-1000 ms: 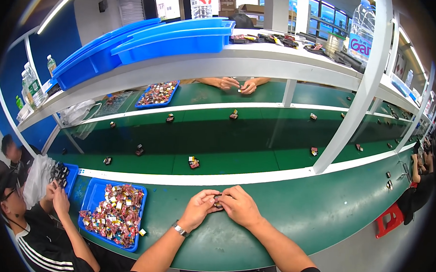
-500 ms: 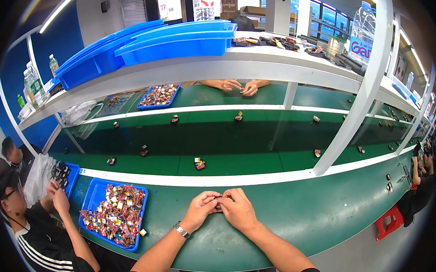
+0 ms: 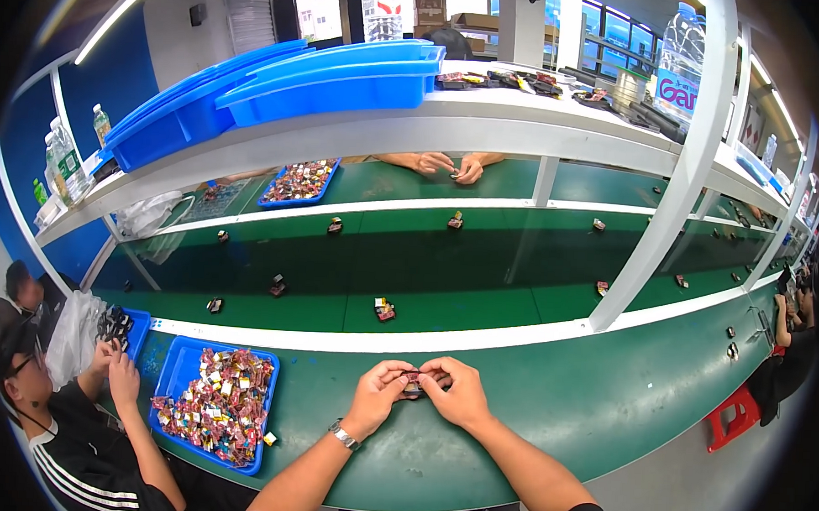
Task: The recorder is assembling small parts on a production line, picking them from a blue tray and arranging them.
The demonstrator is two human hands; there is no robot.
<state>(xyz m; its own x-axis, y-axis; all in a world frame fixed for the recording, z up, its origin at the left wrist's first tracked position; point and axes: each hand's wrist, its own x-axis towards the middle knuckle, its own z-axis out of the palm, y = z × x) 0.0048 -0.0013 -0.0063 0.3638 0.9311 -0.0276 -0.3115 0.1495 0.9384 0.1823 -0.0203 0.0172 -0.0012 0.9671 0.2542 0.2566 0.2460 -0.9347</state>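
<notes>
Over the green bench, my left hand (image 3: 374,398) and my right hand (image 3: 459,396) meet fingertip to fingertip. Both are closed around a small dark red and black electronic part (image 3: 412,386), one at each end of it. My fingers cover most of it, so its details are hard to make out. To the left of my hands stands a blue tray (image 3: 274,377), heaped with small reddish circuit parts (image 3: 220,398) that carry white and yellow pieces. A single loose piece (image 3: 270,438) lies at the tray's right edge.
Beyond a white rail (image 3: 378,340), a green conveyor belt (image 3: 481,295) carries spaced-out small parts (image 3: 385,309). A white post (image 3: 673,176) and a shelf with blue trays (image 3: 335,83) stand over it. A co-worker (image 3: 91,443) sits at my left; another person's hands (image 3: 450,166) work opposite.
The parts on the belt have shifted slightly to the right. My fingers have spread a little apart on the part, so more of it shows. The left co-worker's hands have moved slightly.
</notes>
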